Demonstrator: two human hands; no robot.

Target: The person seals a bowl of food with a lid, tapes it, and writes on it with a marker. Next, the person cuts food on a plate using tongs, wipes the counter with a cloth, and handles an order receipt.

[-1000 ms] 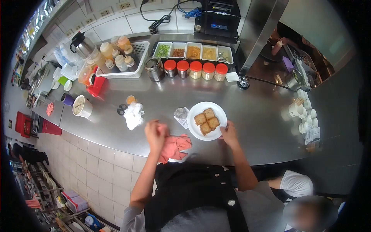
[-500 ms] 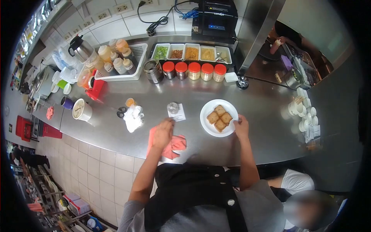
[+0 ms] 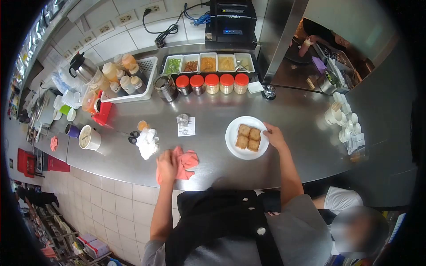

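My left hand (image 3: 167, 166) rests on the left part of a crumpled pink cloth (image 3: 185, 162), its fingers bent and closed on the fabric near the counter's front edge. With my right hand (image 3: 274, 134) I pinch the right rim of a round white plate (image 3: 231, 146), which lies on the counter. Several browned square toast pieces (image 3: 248, 137) sit together in a block on that plate. Beyond the cloth is a printed paper slip (image 3: 187, 128), with a small clear, crumpled-looking item (image 3: 182, 119) on its upper left. A white crumpled bundle (image 3: 147, 144) lies left of the slip.
Scissors (image 3: 132, 138) and a small orange cup (image 3: 142, 125) lie beside the bundle. Red-lidded jars (image 3: 212, 84) and topping trays (image 3: 207, 63) line the back. A bottle basket (image 3: 153, 75) stands back left, a white tub (image 3: 90, 138) left. Another person (image 3: 339, 201) is at lower right.
My left hand has shifted left and toward me, away from the slip and onto the cloth. The plate has turned, so the toast block now sits squarer. The camera view has shifted slightly.
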